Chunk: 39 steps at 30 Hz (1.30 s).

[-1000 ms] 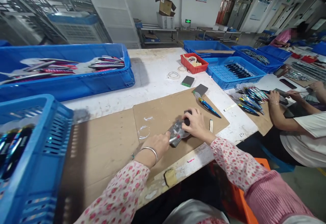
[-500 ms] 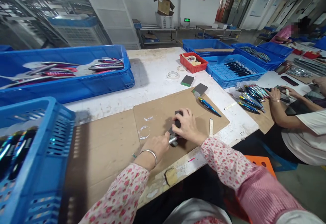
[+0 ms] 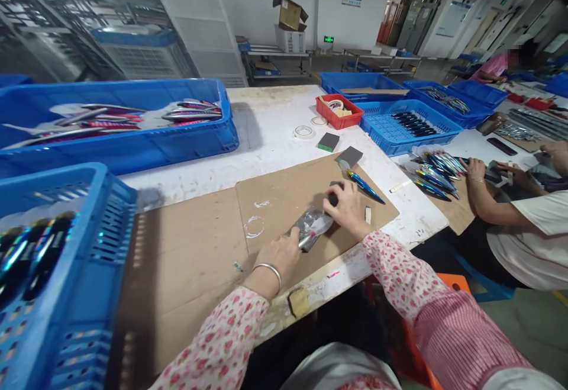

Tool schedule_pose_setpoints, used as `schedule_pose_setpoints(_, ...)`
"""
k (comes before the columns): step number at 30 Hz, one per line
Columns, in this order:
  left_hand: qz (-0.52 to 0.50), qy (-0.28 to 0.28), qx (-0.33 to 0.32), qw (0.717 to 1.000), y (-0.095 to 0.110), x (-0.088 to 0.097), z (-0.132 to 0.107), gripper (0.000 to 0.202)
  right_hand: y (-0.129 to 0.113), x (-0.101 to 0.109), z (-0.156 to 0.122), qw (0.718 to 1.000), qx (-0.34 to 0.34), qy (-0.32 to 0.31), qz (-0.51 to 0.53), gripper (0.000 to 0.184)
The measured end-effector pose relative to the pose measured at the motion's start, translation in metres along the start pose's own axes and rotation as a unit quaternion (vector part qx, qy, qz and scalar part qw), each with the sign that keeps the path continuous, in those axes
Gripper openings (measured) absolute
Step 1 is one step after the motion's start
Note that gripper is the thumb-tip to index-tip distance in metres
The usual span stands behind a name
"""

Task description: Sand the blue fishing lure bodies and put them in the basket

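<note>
— Where is the shiny silver fish-shaped piece (image 3: 312,225)?
— It is lying on the brown cardboard sheet (image 3: 284,195). The left hand (image 3: 280,254) is squeezing its near end tight.
— And the right hand (image 3: 348,209)?
— It is gripping a dark grey rubbing block (image 3: 333,192), now sliding farther along the piece than a moment ago.

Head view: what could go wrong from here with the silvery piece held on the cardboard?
1. The left hand pinches the silvery piece only at its near end, so it might slip under the dark block that the right hand holds at its far end.
2. The blue piece lies just beyond the right hand; a long stroke could knock it.
</note>
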<state>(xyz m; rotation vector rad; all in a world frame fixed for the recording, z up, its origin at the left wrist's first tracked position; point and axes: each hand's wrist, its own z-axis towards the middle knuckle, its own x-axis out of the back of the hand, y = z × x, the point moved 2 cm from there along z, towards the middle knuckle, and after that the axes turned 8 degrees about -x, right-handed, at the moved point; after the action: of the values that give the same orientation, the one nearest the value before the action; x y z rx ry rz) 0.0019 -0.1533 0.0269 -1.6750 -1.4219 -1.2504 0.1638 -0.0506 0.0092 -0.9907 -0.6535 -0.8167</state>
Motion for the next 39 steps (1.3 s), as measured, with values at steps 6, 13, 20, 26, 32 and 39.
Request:
schedule_pose_setpoints(6,-0.028,0.009,0.034,0.999,0.012,-0.015,-0.002,0.056,-0.007,0.005,0.003,0.997,-0.047,0.047,0.038,0.017)
schedule_pose_setpoints(13,-0.026,0.016,0.071,0.997,0.021,-0.025,0.001,0.060,-0.048,-0.006,-0.010,0.996,0.056,-0.071,-0.016,0.026)
schedule_pose_setpoints(20,-0.028,0.032,0.083,0.996,0.024,-0.030,0.002,0.057,-0.048,-0.003,-0.010,0.994,0.051,-0.083,-0.052,0.020)
schedule_pose_setpoints(26,-0.047,0.046,0.095,0.993,0.022,-0.035,0.004,0.056,-0.028,0.004,0.018,0.997,0.027,-0.032,-0.067,0.017)
schedule_pose_setpoints(32,-0.087,0.032,0.081,0.992,0.010,-0.035,0.008,0.054,-0.013,-0.001,0.017,0.996,-0.076,0.010,0.043,0.018)
schedule_pose_setpoints(39,-0.103,0.022,0.063,0.992,0.000,-0.035,0.008,0.056,-0.042,-0.021,-0.015,0.997,-0.031,-0.044,0.054,0.019)
